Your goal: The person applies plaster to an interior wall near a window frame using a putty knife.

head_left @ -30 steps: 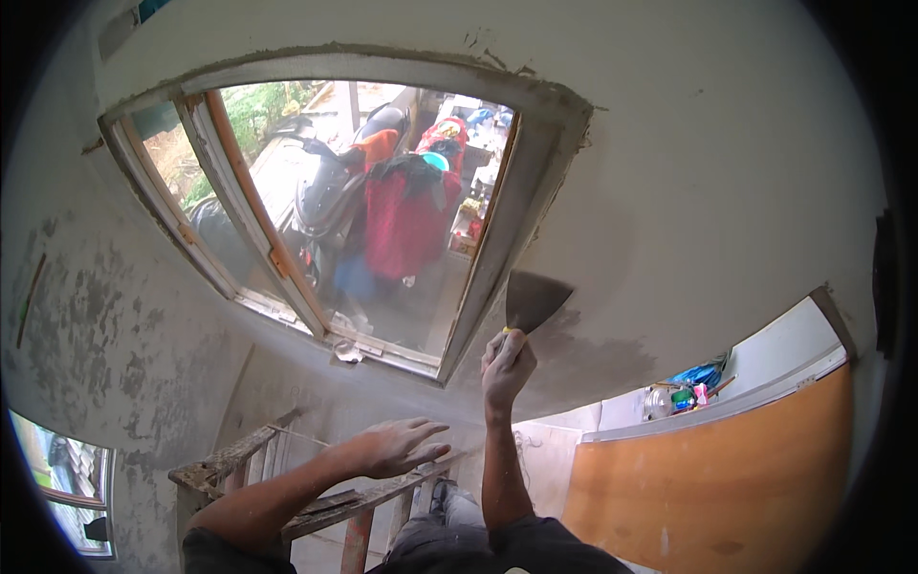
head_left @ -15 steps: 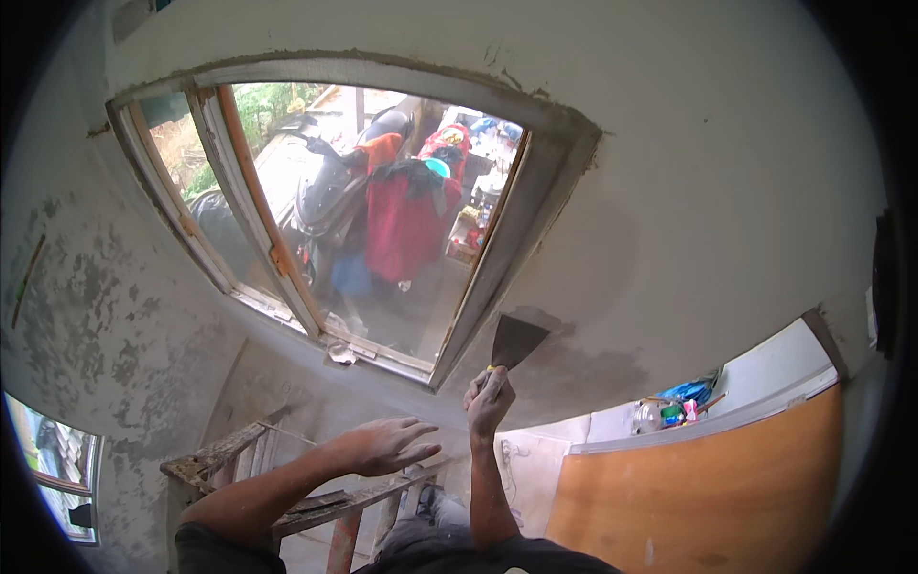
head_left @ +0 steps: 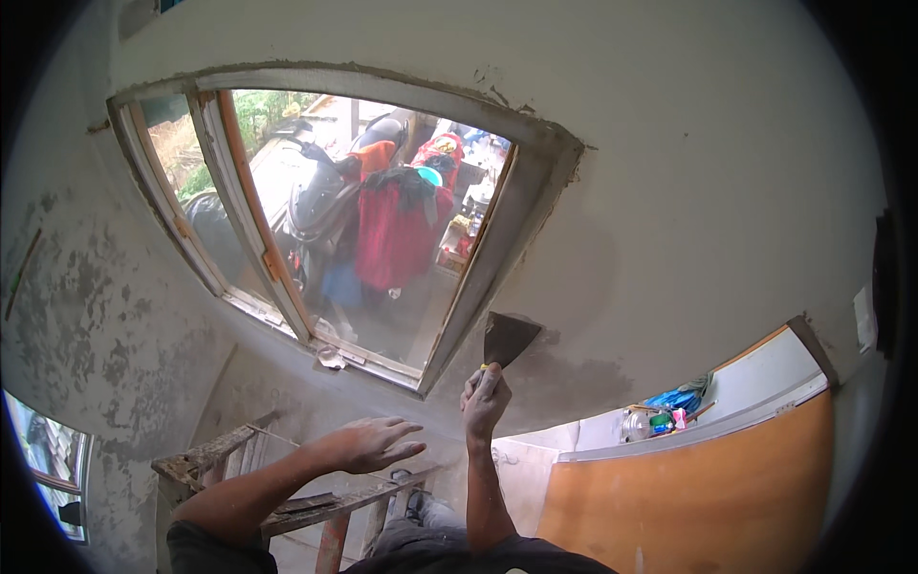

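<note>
My right hand (head_left: 486, 402) grips the handle of a putty knife (head_left: 509, 339), its wide dark blade turned up against the plastered wall (head_left: 660, 249) just right of the window's lower corner. Around the blade the plaster shows a darker, damp-looking patch (head_left: 583, 381). My left hand (head_left: 377, 446) hangs in the air to the left, fingers stretched and apart, holding nothing. Pale dust coats both hands. The window frame (head_left: 449, 335), rough with plaster along its edge, is just left of the knife.
Below my left arm stands a worn wooden ladder (head_left: 316, 512). An orange-brown panel (head_left: 688, 478) lies low at the right, beneath an opening with a blue bag (head_left: 681, 394) and small items. Through the window a motorcycle (head_left: 320, 196) and a red cloth (head_left: 402, 230) show. The left wall (head_left: 105, 325) is blotchy.
The whole view has shifted slightly, so the window and wall sit a little further left. The putty knife stays at nearly the same spot on the wall, and both hands keep their pose.
</note>
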{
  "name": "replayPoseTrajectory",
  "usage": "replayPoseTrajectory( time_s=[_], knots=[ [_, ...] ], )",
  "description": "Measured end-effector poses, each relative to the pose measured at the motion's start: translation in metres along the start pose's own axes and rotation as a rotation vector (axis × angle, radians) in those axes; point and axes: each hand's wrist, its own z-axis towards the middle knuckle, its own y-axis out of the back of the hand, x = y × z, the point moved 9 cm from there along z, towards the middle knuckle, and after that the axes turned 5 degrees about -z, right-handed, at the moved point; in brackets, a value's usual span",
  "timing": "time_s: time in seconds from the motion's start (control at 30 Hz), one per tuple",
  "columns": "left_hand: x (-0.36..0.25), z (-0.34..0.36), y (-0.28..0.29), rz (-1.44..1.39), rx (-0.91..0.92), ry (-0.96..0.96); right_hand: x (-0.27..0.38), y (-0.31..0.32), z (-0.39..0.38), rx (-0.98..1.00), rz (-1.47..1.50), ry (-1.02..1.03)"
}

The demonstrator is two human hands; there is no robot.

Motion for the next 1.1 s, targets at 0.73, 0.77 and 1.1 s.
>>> replayPoseTrajectory(
  time_s=[0.73, 0.77, 1.1],
  knots=[
    [0.008, 0.000, 0.002, -0.011, 0.009, 0.055, 0.044, -0.016, 0.006, 0.030, 0.021, 0.147],
    [0.007, 0.002, 0.006, -0.001, 0.002, 0.050, 0.015, -0.010, 0.002, 0.011, 0.067, 0.060],
    [0.005, 0.001, 0.003, 0.030, -0.006, 0.019, 0.029, 0.001, 0.014, -0.040, 0.024, 0.130]
  ],
)
